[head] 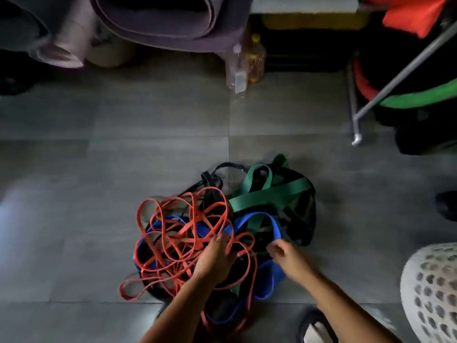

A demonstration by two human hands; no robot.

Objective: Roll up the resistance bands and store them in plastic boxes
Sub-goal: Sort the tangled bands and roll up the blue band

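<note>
Tangled heap (267, 194): your left hand (216, 257) grips thin red rubber bands (184, 240); your right hand (285, 254) pinches a wide blue rubber band (275, 227).

**Dim floor, one cold patch of glare**

The light is low and flat. Far to the left of my left hand (215, 258) a pale bluish sheen washes out the grey tiled floor (123, 144). Just ahead of my fingertips, the tangle of red, blue, green and black rubber bands (197, 226) keeps its colour, though its hollows sink to plain black. My left hand and my right hand (289, 258) are slightly smeared, so I cannot read their grip. Far ahead of my fingers, the rolled purple foam mats (160, 18) and the clear plastic bottle (237, 70) are blurred. Right of my right fingers, the white perforated plastic basket (430, 293) bulges and stretches at the frame's edge.
</note>
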